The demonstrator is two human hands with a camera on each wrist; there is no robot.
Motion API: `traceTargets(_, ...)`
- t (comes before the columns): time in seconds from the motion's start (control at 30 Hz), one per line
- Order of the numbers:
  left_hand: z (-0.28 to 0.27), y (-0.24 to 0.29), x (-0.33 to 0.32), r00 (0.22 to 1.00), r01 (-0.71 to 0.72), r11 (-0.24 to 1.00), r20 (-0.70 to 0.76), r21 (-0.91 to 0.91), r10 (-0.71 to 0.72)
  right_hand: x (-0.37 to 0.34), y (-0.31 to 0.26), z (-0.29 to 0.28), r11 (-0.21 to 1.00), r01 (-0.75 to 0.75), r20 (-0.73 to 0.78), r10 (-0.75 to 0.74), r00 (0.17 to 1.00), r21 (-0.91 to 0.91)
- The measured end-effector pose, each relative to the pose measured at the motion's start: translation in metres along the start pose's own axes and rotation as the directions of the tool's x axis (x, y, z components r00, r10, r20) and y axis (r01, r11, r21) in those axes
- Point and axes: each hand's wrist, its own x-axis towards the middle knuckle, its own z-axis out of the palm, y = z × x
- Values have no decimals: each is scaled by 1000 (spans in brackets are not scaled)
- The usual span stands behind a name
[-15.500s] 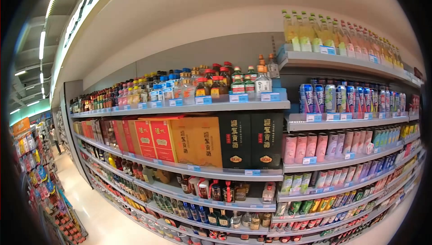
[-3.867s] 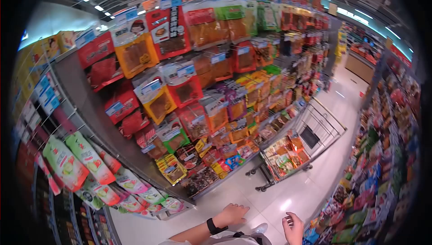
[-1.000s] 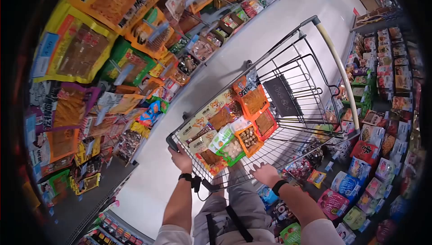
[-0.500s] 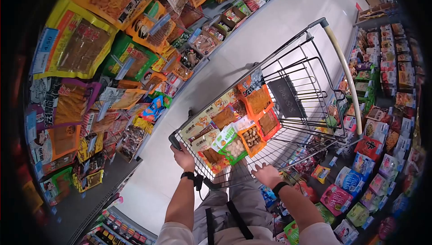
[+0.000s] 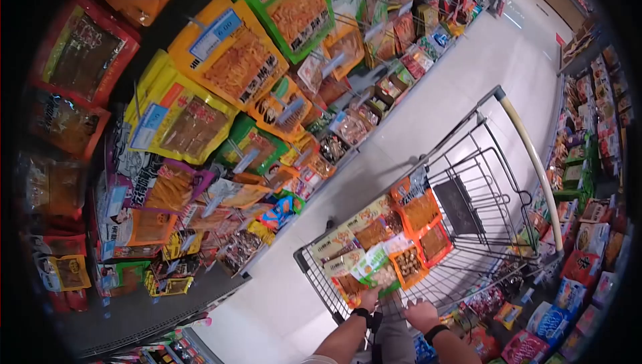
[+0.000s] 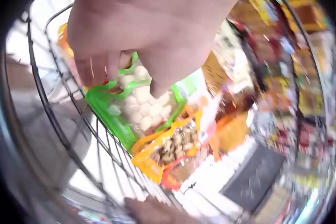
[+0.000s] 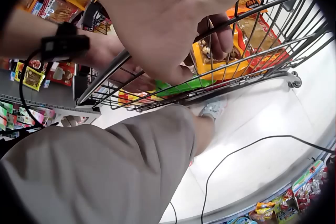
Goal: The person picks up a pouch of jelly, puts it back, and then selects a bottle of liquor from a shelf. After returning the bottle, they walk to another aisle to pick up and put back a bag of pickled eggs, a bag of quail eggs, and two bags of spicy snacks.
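A wire shopping cart point(image 5: 536, 158) stands before me with several snack packets in it. My left hand point(image 5: 370, 299) is inside it, thumb and fingers pinching a green-edged bag point(image 6: 149, 109) of white round pieces, as the left wrist view shows. Beside that bag lie an orange-edged packet point(image 5: 408, 265) of brown pieces and a red-edged packet point(image 5: 435, 243). An orange packet point(image 5: 420, 211) and several pale cartoon packets point(image 5: 341, 243) fill the far side. My right hand point(image 5: 421, 314) grips the cart's near side rim, fingers curled over it in the right wrist view.
To the left rises a shelf hung with snack packets, among them a yellow one point(image 5: 194, 123) and a green one point(image 5: 297, 13). More bagged goods point(image 5: 578, 263) line the right side. A pale floor point(image 5: 428, 96) runs between them. A black cable point(image 7: 226, 155) trails near the legs.
My left hand has left the cart's corner and moved into the cart onto the green-edged bag. The right hand stays at the rim. The head view has turned toward the left shelf.
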Motion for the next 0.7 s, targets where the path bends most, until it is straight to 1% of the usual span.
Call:
traceTargets(0.03,9,-14,30,993,-69,998,-98,-5,68,1,2,6,1000,-16,-1,16,1000,5)
traceTargets(0.07,6,-19,47,990,17,983,-143,185,10,2,3,16,1000,-24,-3,24,1000,19)
traceTargets(0.1,9,-1,30,996,35,918,-85,395,-2,4,5,23,999,-28,-2,28,1000,33)
traceTargets(0.13,6,-15,45,995,-19,834,-68,551,68,0,4,19,1000,-20,51,20,999,5)
traceTargets(0.17,3,-27,61,989,-64,723,-51,688,136,2,4,8,1000,-5,102,8,995,-26)
traceTargets(0.23,21,-3,23,970,109,785,-237,610,49,58,26,1,999,-12,-110,7,994,-39)
traceTargets(0.27,24,-29,40,941,-27,847,-272,531,200,50,22,-9,1000,-23,-89,20,996,-22)
traceTargets(0.3,28,-59,61,888,-173,874,-312,454,338,35,17,-14,999,-43,-66,43,997,-4)
traceTargets(0.37,43,-4,8,933,26,781,-296,624,205,27,20,33,997,-76,-170,75,983,0)
traceTargets(0.4,45,2,0,935,-13,765,-263,644,237,25,16,42,996,-88,-185,88,979,8)
traceTargets(0.43,43,4,5,934,-55,748,-232,662,273,23,13,35,995,-98,-204,99,974,14)
traceTargets(0.47,44,0,6,853,-220,694,-210,686,478,21,12,27,996,-89,-223,87,971,-1)
traceTargets(0.5,45,14,-9,841,-234,695,-217,680,496,12,5,1,995,-47,-210,28,977,-84)
traceTargets(0.53,47,34,-39,862,-255,734,-196,629,467,9,1,-17,986,-8,-195,-25,980,-167)
traceTargets(0.57,44,55,-61,881,-277,765,-164,581,444,13,0,-22,984,-14,-221,-26,975,-178)
traceTargets(0.6,33,62,-63,890,-259,691,-112,675,443,15,0,-22,984,-41,-238,-2,971,-173)
traceTargets(0.63,17,78,-66,874,-288,678,-103,676,475,18,-1,-21,984,-68,-259,24,966,-164)
traceTargets(0.67,10,84,-75,870,-321,685,-82,653,486,17,-1,-20,994,-75,-335,45,941,-77)
traceTargets(0.7,2,99,-85,863,-359,688,-57,630,502,18,-1,-20,993,-89,-373,52,926,-83)
